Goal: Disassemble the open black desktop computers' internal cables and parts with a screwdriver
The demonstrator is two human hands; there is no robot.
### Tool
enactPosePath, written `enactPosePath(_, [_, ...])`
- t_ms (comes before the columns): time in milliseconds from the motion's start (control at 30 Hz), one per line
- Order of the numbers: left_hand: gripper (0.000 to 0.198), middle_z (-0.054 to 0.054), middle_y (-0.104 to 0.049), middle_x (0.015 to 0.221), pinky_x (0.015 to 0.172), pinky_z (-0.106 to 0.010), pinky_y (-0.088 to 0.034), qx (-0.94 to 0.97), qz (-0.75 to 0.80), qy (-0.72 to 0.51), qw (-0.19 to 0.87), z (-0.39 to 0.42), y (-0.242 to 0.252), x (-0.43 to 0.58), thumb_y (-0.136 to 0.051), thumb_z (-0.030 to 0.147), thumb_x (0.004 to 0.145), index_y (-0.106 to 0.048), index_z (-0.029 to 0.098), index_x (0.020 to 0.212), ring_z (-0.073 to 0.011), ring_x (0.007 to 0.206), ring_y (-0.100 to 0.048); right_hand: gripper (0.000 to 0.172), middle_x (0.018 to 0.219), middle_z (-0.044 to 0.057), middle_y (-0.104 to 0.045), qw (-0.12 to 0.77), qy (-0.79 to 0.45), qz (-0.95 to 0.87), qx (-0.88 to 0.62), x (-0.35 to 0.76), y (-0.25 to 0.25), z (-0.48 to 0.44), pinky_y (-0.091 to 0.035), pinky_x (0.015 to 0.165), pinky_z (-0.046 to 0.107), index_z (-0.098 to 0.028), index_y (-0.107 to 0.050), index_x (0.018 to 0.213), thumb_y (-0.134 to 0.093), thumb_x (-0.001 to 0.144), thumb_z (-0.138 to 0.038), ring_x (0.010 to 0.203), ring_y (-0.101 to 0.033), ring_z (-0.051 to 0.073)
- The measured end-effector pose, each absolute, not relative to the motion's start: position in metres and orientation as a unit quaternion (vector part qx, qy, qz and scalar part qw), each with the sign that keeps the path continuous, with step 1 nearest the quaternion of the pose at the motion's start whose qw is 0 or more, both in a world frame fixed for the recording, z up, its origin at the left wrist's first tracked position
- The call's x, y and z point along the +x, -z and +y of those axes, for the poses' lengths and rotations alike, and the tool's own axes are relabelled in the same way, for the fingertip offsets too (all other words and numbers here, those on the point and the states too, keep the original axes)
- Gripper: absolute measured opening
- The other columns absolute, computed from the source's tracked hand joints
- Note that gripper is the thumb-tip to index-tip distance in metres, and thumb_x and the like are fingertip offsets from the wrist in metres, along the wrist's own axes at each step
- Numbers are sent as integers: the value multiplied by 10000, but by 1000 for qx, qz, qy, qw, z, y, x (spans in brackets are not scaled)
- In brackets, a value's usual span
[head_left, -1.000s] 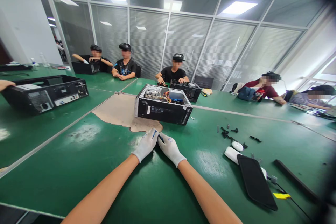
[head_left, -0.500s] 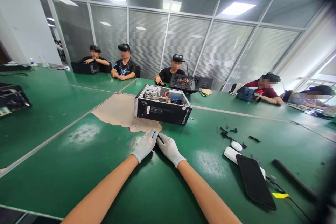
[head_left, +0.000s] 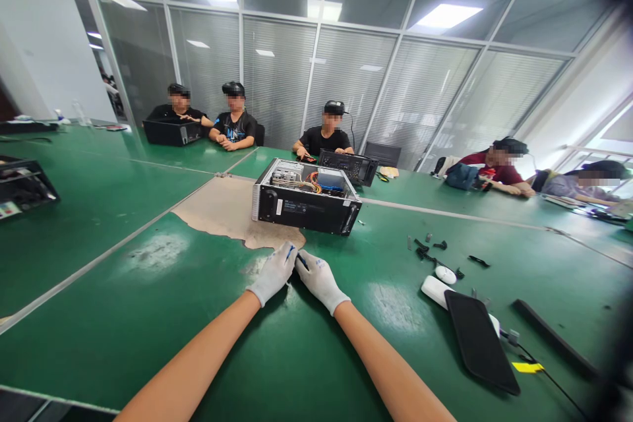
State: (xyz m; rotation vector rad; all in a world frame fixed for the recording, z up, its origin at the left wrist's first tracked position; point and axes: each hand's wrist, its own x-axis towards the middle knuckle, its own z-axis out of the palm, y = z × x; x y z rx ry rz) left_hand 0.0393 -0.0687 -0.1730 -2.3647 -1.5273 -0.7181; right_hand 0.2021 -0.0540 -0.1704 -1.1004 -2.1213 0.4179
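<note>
My left hand (head_left: pixel 275 273) and my right hand (head_left: pixel 318 280), both in white gloves, rest close together on the green table (head_left: pixel 198 356). The fingers of each are closed, and the fingertips meet or nearly meet. Something small and blue shows at the left fingertips, and something dark blue at the right; I cannot make out what either is. Just beyond my hands an opened computer case (head_left: pixel 309 208) lies on its side, with wires and metal parts visible inside. Neither hand touches it.
A black pad (head_left: pixel 482 343) overlaps a white power strip (head_left: pixel 436 291) at right, near a white mouse (head_left: pixel 446 275), small black parts (head_left: pixel 422 250) and a dark bar (head_left: pixel 551 336). Another case (head_left: pixel 27 186) stands left. Several people sit across, two behind black cases (head_left: pixel 171 132).
My hands and the opened case stay put. Across the table, the far-left person's black case has shifted right, and the middle person's case has tilted lower.
</note>
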Motion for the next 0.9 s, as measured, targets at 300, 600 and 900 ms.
enactPosePath(300, [283,-165,-623,1225,936,-400,-569,-816,-511,235,134,-67,178,39,-405,71,984,-558,131,1215,-253,1112,-657,268,851,20,-702,351,-162,-819,-424,203,172,-53,-381,690,258,-235,-619,899,-405,1006,-355,724,-593,160])
enactPosePath(600, [279,-173,-623,1236,921,-391,-573,-817,-505,226,161,-66,179,38,-371,88,1006,-561,123,1207,-249,1095,-660,260,858,13,-699,351,-159,-821,-421,203,173,-52,-372,700,258,-233,-618,912,-404,1010,-344,731,-593,155])
enactPosePath(900, [273,-165,-627,1188,924,-404,-561,-818,-505,234,145,-67,178,39,-364,93,1011,-561,126,1197,-254,1080,-655,265,878,22,-712,347,-152,-825,-420,203,172,-54,-386,712,255,-232,-624,923,-398,1008,-340,750,-615,161])
